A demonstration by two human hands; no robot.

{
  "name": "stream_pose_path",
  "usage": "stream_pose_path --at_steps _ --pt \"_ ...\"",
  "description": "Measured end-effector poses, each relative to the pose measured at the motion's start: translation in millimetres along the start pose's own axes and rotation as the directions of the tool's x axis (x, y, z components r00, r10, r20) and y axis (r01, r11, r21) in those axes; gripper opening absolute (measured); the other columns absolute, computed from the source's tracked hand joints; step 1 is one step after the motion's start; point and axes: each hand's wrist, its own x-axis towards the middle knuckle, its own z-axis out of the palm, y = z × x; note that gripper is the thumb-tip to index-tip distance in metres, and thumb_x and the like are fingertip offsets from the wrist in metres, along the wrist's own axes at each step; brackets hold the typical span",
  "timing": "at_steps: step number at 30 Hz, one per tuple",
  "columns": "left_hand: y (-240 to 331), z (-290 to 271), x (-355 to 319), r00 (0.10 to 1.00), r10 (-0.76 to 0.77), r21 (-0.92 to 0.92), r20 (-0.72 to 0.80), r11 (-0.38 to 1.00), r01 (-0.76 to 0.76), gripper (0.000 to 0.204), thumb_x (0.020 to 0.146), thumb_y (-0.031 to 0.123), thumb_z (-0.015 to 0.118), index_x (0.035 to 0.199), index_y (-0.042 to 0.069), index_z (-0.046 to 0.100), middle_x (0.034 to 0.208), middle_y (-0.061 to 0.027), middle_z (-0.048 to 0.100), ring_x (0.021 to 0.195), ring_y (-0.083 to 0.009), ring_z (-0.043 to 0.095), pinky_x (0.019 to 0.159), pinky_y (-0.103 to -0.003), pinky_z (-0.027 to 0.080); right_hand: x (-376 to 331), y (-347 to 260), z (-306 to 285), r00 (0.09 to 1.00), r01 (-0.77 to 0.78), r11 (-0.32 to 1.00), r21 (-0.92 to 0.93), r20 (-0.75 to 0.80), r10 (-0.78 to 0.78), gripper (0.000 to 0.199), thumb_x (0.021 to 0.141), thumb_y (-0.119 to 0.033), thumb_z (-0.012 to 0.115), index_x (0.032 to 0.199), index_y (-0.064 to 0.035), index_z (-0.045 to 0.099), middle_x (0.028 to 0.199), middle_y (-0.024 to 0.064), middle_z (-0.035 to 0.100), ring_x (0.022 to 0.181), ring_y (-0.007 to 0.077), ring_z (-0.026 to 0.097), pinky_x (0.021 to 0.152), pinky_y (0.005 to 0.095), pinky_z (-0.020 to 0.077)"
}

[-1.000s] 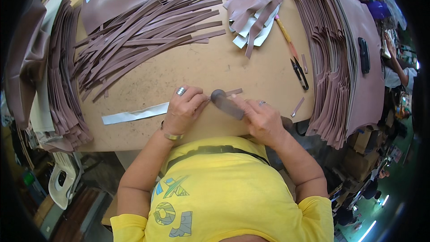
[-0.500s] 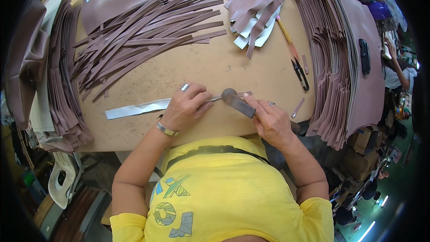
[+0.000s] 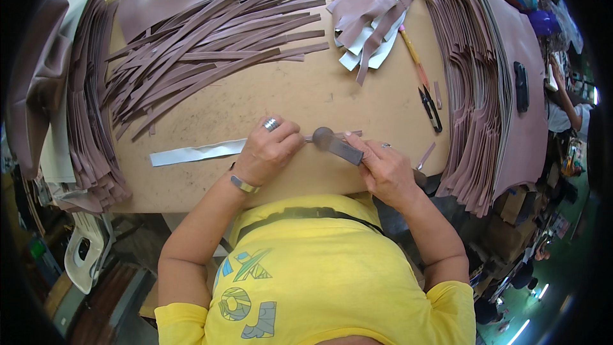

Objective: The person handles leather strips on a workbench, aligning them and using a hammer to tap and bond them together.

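My right hand (image 3: 388,176) is wrapped round a hammer (image 3: 341,149), its round peen and squared dark head lying across a narrow strip. That strip (image 3: 198,153) runs along the table in front of me; its left part shows a wide pale side, and its folded mauve part passes under the hammer. With its fingers closed, my left hand (image 3: 271,150) pinches the strip just left of the hammer head. The right thumb tip sits close to the strip's right end. How the fold lies beneath the hammer is hidden.
Many narrow mauve strips (image 3: 211,64) lie heaped at the back left. Wider pieces (image 3: 377,19) lie at the back right, near a yellow pencil-like stick (image 3: 412,51) and black thread snips (image 3: 431,110). Stacked mauve panels (image 3: 469,89) stand at right, others (image 3: 89,102) at left.
My left hand has turned slightly and its fingers have curled in tighter on the strip. The hammer has shifted a little to the left. The view has moved slightly.
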Motion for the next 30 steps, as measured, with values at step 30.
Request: stream_pose_path --at_steps 30 --pt "-8 -24 -18 0.998 -0.056 -0.001 -0.016 0.998 0.056 0.015 0.071 0.004 0.071 0.083 0.004 0.063 0.083 -0.006 0.059 0.073 -0.0225 0.057 0.065 -0.032 0.048 13 -8 6 0.993 0.075 0.997 -0.017 0.088 -0.073 0.064 0.07 -0.001 0.059 0.133 -0.0086 0.051 0.085 0.0075 0.06 0.063 0.0239 0.059 0.056 0.0349 0.0499"
